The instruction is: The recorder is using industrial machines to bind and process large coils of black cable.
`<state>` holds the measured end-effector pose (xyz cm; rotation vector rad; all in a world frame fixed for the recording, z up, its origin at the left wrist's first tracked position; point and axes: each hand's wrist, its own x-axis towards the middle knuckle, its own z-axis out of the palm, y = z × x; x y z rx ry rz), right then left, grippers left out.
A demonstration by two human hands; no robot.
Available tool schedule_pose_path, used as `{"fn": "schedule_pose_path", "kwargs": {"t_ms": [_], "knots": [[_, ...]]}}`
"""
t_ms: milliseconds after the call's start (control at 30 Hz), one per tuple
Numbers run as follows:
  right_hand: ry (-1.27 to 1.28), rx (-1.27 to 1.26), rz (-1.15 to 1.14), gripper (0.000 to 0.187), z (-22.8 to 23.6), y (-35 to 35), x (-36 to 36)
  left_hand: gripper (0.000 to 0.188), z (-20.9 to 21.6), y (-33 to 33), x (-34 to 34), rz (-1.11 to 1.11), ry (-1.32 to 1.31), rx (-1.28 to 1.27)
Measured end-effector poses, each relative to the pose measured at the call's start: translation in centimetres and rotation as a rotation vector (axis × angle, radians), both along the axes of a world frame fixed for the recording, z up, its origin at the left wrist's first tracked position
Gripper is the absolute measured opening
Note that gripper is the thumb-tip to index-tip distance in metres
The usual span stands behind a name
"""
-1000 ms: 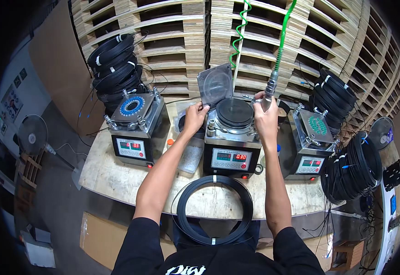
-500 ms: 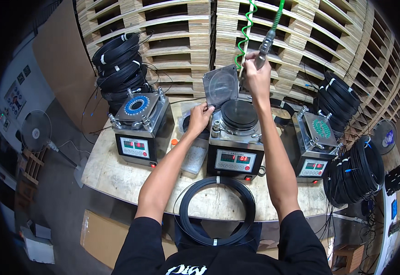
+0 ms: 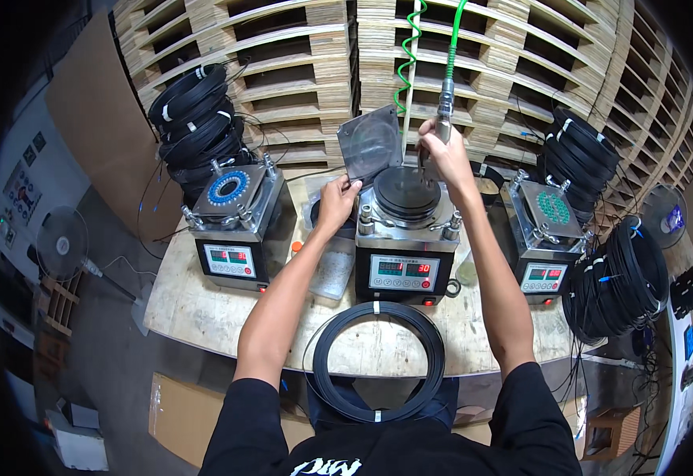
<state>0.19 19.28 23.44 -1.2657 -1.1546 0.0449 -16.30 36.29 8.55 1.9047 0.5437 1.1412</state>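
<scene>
My left hand pinches the lower corner of a square grey plate, held tilted up behind the middle machine's left side. In my right hand is an air blow gun, its fingers wrapped around the body and the green hose running up from it. The gun's lower end points down over the round black disc on top of the middle polishing machine. That disc lies bare, with metal posts around it. A coil of black cable rests in front of me at the table's near edge.
Similar machines stand left and right, carrying plates with blue and green connectors. Stacks of black cable coils rise at both sides. A clear tray and an orange-capped bottle sit by my left forearm. Wooden pallets stand behind.
My right hand has brought the blow gun down closer to the black disc, now pointing more steeply downward. My left hand still grips the plate. The middle machine's red display has changed.
</scene>
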Motion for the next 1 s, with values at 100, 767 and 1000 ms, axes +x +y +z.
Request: {"fn": "schedule_pose_path", "kwargs": {"t_ms": [100,767,1000], "knots": [[0.023,-0.135,0.079,0.012,0.8,-3.8,-0.5,0.022,0.1,0.0,-0.1,0.019,0.087,0.003],[0.331,-0.288,0.115,0.02,-2.7,-17.9,-0.3,0.03,10.2,-6.4,4.9,-0.442,0.502,0.861],[0.408,-0.266,0.167,0.018,-4.6,-19.4,-0.8,0.022,9.7,-6.7,5.7,-0.5,0.71,1.114]]}}
